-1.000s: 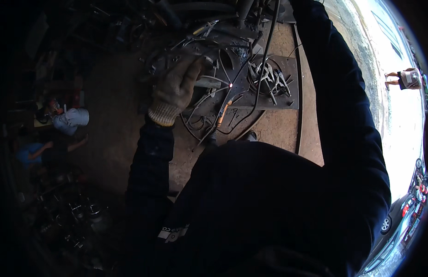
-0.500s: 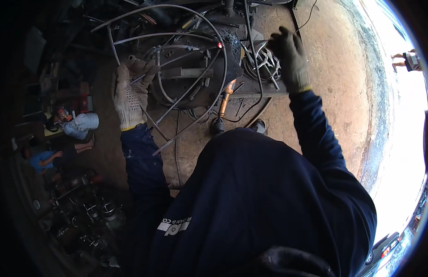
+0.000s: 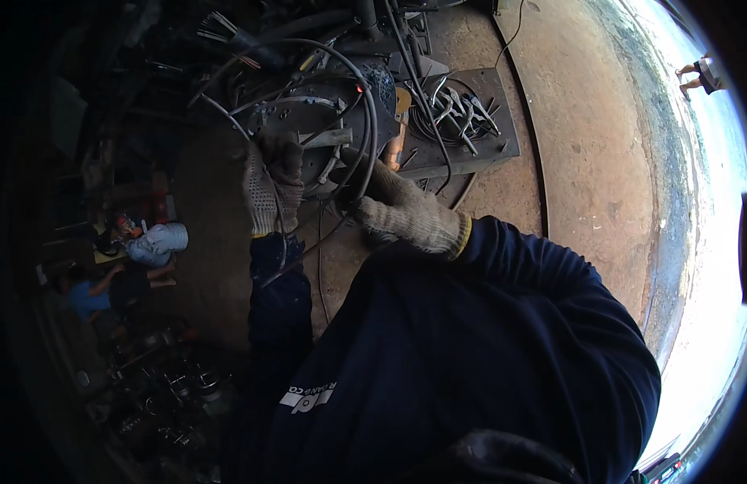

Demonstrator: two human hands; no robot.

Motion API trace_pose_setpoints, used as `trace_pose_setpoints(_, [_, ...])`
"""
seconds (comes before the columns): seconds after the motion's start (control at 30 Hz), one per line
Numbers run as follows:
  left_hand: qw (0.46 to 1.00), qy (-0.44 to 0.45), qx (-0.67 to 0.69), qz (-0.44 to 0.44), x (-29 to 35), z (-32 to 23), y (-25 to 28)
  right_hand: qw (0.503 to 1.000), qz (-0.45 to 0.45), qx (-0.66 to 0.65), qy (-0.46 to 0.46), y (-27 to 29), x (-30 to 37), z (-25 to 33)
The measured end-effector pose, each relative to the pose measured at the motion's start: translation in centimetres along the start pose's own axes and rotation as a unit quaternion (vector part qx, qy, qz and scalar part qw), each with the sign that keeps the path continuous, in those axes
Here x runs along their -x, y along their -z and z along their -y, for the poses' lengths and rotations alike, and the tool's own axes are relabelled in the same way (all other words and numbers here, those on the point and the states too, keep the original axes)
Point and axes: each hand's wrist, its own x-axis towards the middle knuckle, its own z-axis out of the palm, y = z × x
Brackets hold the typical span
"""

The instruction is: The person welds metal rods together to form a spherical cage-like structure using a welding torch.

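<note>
A round frame of bent metal rods (image 3: 373, 133) is held up over a dark work table, with a small red-hot spot (image 3: 360, 89) where rods meet at its far right. My left hand (image 3: 273, 185), in a knitted work glove, is closed around a rod on the frame's left side. On the near right, my right hand (image 3: 414, 211), gloved the same way, has its fingers bent around the outer curved rod, partly hidden by the glove itself. Under the frame, curved and straight metal pieces (image 3: 329, 139) lie on the table top.
Several locking pliers (image 3: 462, 109) lie by coiled cable on a lower metal surface (image 3: 502, 133) to the right. An orange-handled tool (image 3: 396, 145) rests beside the table. Thin rods (image 3: 216, 28) stand at the far left. Two people (image 3: 156, 242) sit low on the left; another person (image 3: 703, 77) is far right.
My right hand has come down and left from open air onto the frame's outer rod. The frame has turned and shifted with my left hand, and the glow at its joint has dimmed.
</note>
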Motion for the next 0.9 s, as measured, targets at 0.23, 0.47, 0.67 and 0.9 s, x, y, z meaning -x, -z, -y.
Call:
trace_pose_setpoints(0.23, [0.943, 0.126, 0.302, -0.052, -0.1, 0.3, 3.4, 0.996, -0.079, -0.033, 0.001, -6.8, -1.1, 4.0])
trace_pose_setpoints(0.47, [0.944, 0.116, 0.308, -0.034, 0.7, -2.5, 5.9, 0.979, -0.153, 0.125, 0.048, -13.2, -3.5, 3.3])
trace_pose_setpoints(0.67, [0.96, 0.09, 0.266, -0.01, 1.5, -7.4, 9.1, 0.983, -0.156, 0.083, 0.048, -19.4, -7.2, 0.8])
trace_pose_setpoints(0.9, [0.996, -0.075, 0.013, -0.043, 4.7, -17.2, 9.8, 0.975, -0.027, -0.185, 0.122, -21.5, -12.4, -6.8])
